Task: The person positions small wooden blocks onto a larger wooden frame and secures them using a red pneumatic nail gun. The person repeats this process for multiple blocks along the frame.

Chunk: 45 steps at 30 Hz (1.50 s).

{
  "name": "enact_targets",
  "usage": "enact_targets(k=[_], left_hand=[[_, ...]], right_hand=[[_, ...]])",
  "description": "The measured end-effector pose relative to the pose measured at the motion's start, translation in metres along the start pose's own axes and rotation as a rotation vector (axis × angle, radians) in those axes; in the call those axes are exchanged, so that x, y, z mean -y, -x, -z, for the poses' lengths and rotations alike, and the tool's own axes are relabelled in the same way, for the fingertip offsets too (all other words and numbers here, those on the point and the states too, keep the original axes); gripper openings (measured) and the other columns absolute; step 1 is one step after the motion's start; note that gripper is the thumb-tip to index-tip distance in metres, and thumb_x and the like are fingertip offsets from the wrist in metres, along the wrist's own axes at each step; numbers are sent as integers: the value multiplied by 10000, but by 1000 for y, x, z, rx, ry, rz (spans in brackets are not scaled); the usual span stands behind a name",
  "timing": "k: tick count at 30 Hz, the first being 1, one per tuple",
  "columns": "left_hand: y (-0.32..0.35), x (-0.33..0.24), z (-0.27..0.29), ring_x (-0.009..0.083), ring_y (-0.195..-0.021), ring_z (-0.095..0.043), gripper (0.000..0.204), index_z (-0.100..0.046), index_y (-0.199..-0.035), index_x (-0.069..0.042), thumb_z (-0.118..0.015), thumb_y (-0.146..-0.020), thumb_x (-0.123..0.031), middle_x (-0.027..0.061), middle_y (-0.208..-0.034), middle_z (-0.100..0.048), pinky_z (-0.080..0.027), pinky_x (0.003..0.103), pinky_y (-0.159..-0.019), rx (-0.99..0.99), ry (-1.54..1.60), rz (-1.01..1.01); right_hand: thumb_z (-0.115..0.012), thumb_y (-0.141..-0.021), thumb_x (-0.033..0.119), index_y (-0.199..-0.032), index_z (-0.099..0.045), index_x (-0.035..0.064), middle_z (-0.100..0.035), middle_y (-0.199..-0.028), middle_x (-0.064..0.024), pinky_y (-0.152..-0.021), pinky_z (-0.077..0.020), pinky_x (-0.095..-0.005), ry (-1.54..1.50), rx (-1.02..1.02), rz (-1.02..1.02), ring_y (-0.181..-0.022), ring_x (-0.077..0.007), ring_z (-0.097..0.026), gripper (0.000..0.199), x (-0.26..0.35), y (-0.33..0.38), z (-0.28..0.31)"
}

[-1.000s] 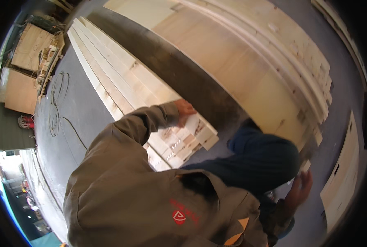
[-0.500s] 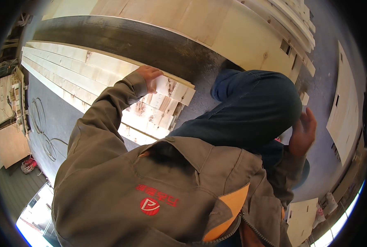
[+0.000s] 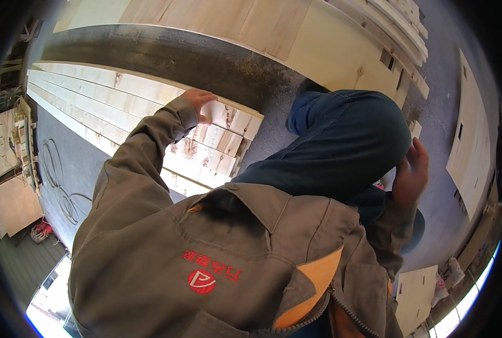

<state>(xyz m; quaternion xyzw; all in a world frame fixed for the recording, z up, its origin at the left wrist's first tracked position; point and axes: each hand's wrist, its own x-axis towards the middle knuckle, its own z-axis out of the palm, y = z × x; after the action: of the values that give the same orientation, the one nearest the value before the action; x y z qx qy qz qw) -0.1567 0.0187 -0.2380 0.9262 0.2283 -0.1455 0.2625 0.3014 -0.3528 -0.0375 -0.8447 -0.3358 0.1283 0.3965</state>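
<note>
My left hand point(image 3: 201, 105) is closed over the far edge of a row of long pale wooden boards point(image 3: 144, 85), near their right end. Its thumb lies on the near side of the outermost wooden board, the fingers along its far edge. To the right of my bent knee point(image 3: 369, 129) hangs my right hand point(image 3: 413, 172), fingers apart and slightly curled, with nothing visible in it. The knee hides part of that hand. Just beyond its fingertips is a small pale wood piece point(image 3: 415, 129).
Large plywood panels point(image 3: 251, 28) lie beyond a dark floor strip point(image 3: 166, 50). Narrow slats point(image 3: 394, 28) are stacked at the far right. A slotted panel point(image 3: 467, 141) lies right of my right hand. A coiled cable point(image 3: 62, 180) is on the grey floor at left.
My left hand has shifted slightly left along the board edge, its fingers more drawn in. My right hand has moved a little toward the knee and up.
</note>
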Motion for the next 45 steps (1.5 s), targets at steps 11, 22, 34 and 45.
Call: enact_targets(k=[11,22,34,45], left_hand=[[17,-12,-16,350,-1586,-358,1032,-461,-1611,-160,-941,-746,-452,136,-1690,-425,-264,618,-1271,-184,-87,76],[84,-115,-36,389,-1656,-143,1235,-199,-1721,-178,-916,-775,-517,159,-1792,-140,-238,724,-1250,-117,94,583],[98,-110,-65,461,-1639,-148,1134,-305,-1672,-155,-928,-747,-358,191,-1776,-162,-327,683,-1225,-127,236,571],[86,-103,-76,452,-1645,-120,1153,-323,-1672,-179,-953,-731,-395,208,-1779,-147,-289,679,-1250,-136,202,547]], right_hand=[[-709,-1016,17,-1477,-576,15,-743,-1205,-153,-983,-563,-361,-38,-55,-17,-1128,-219,-700,479,-9,7,16],[-707,-979,18,-1461,-587,0,-734,-1211,-195,-1017,-547,-401,68,-91,-28,-1125,-265,-710,497,-29,17,33],[-696,-961,15,-1474,-564,7,-723,-1202,-172,-974,-568,-393,31,-6,59,-1076,-259,-719,529,-43,15,43],[-767,-888,51,-1389,-636,8,-742,-1126,-186,-943,-572,-438,12,-111,8,-1054,-289,-717,520,-32,46,66]])
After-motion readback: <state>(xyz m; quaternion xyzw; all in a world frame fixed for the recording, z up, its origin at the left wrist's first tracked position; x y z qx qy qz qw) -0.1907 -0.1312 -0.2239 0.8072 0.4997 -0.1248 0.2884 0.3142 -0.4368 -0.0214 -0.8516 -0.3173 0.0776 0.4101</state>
